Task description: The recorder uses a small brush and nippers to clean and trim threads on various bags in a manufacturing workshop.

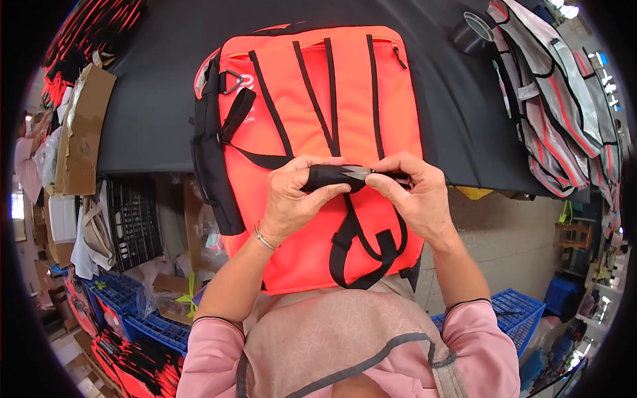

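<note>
Holding: you've got a black strap (326,178) pinched in both hands, over the lower middle of an orange backpack (312,99).
L hand (292,199): fingers curled shut round the strap's left part, thumb underneath, a thin bangle (263,239) at the wrist.
R hand (415,196): fingers closed on small thread snips (371,174); the metal blades point left & lie against the strap, just beside your L fingertips. Can't tell if the blades are apart or closed.
Strap: runs roughly level between the 2 hands, its lower part loops down through a black buckle (385,240) near the bag's bottom edge.
Backpack: lies flat w/ its top on the black table (152,99) & its bottom overhanging the table edge toward your lap; black webbing runs down its face, a metal triangle ring (232,81) sits at upper left, black side panel on the left.
Table far R: a roll of tape (474,30) at the back, & a pile of grey-and-red bags (557,113) beside it.
Table L: a cardboard box (83,129) at the edge.
Floor: blue plastic crates (142,315) lower left, another blue crate (511,312) lower right.
You: pink sleeves, apron w/ grey trim (345,338).
</note>
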`<state>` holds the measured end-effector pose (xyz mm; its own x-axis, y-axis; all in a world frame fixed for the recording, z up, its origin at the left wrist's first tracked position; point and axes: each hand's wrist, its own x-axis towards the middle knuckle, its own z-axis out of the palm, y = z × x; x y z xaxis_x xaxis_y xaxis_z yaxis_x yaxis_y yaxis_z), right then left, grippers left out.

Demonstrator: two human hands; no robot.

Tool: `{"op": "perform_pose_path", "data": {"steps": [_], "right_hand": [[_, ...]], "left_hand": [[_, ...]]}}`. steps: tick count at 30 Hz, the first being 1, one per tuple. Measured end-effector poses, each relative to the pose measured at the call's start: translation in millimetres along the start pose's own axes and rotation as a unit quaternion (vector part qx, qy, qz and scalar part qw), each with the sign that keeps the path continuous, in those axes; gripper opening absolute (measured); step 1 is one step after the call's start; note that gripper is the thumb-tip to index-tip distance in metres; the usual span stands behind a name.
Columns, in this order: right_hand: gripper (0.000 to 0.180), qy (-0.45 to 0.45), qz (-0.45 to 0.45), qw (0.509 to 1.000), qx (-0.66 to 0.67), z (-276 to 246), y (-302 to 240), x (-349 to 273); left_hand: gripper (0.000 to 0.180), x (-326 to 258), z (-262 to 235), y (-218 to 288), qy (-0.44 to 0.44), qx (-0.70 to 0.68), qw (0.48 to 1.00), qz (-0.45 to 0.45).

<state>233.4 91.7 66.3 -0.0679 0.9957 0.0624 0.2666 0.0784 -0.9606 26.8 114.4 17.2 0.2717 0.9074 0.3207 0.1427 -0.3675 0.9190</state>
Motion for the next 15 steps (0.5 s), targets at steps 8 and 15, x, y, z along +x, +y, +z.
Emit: {"op": "perform_pose_path", "data": {"steps": [8,15], "right_hand": [[0.012,0.035,0.037,0.997,0.061,-5,5,1],[0.037,0.118,0.027,0.991,0.054,-8,15,3]], "left_hand": [[0.022,-18,-9,11,-0.040,0.039,0.998,-0.017],[0.043,-93,-27,40,-0.024,0.055,0.996,-0.071]]}}
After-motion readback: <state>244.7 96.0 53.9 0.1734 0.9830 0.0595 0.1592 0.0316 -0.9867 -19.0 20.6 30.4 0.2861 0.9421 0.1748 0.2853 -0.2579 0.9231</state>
